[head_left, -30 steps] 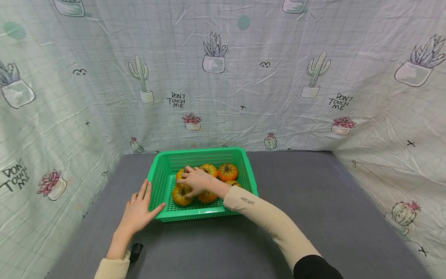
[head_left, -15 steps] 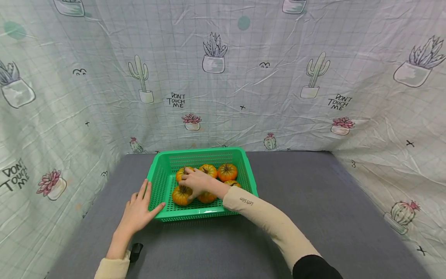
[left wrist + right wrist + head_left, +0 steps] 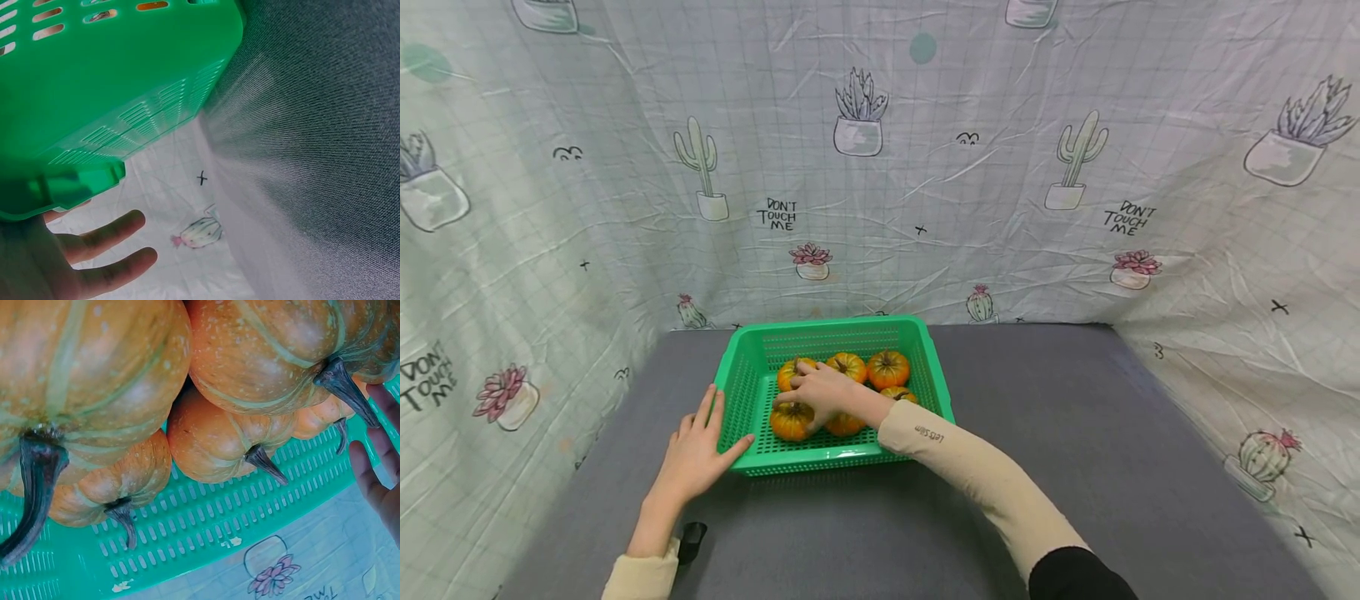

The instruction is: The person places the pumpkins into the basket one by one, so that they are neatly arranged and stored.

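Note:
A green plastic basket [image 3: 835, 457] on the grey table holds several small orange pumpkins with dark stems. My left hand [image 3: 694, 458] rests at its left front corner, fingers straight along the rim and thumb pointing over it. In the left wrist view, fingers [image 3: 103, 234] stretch out beneath the rim. My right hand [image 3: 823, 393] reaches into the basket with fingers spread over the front left pumpkin [image 3: 792, 423] and towards the back left pumpkin [image 3: 792, 372]. The right wrist view shows fingertips [image 3: 369, 456] close to a pumpkin stem [image 3: 347, 390]; the palm is hidden.
Other pumpkins sit along the back right, including one pumpkin [image 3: 888, 369] in the corner, and the right forearm's beige sleeve [image 3: 977, 475] crosses the basket's front rim. A black device [image 3: 692, 542] is at the left wrist. A printed cactus curtain [image 3: 880, 183] surrounds the table [image 3: 1037, 400].
The fingers of my right hand shift slightly over the front left pumpkin, one finger reaching further left. My left hand, the basket and the pumpkins stay practically in place.

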`<state>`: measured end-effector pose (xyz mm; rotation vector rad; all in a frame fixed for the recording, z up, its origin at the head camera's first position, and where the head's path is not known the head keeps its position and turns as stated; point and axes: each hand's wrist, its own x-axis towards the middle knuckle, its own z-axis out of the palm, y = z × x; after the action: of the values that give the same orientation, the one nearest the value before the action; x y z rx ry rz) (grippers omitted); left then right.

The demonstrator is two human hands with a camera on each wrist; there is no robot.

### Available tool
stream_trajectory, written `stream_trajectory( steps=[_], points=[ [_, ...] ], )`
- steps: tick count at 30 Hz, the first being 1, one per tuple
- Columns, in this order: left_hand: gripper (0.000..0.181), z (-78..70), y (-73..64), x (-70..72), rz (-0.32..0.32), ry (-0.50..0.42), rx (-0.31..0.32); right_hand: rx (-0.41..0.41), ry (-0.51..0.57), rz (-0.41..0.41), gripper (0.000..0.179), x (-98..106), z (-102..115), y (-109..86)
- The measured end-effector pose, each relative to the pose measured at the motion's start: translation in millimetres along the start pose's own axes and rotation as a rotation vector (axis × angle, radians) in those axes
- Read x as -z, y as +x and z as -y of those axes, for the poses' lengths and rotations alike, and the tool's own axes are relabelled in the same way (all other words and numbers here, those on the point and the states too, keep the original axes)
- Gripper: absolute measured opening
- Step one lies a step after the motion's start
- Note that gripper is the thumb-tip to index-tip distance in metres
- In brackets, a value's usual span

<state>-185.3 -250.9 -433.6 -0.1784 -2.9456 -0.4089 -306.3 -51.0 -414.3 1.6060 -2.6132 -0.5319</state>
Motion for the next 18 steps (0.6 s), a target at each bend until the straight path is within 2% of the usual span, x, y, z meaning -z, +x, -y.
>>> stream_trajectory(
  steps=[3, 12, 18],
  points=[
    [0.088, 0.1, 0.4, 0.7, -0.004, 0.000, -0.004, 0.022, -0.028, 0.001, 0.062, -1.3, 0.6, 1.2],
    [0.088, 0.5, 1.1, 0.7, -0.002, 0.004, -0.002, 0.000, -0.052, 0.028, 0.065, -0.9, 2.4, 2.0],
    [0.087, 0.0, 0.3, 0.8, -0.002, 0.009, -0.007, -0.020, 0.002, 0.010, 0.063, 2.6, -0.2, -2.9]
  ],
)
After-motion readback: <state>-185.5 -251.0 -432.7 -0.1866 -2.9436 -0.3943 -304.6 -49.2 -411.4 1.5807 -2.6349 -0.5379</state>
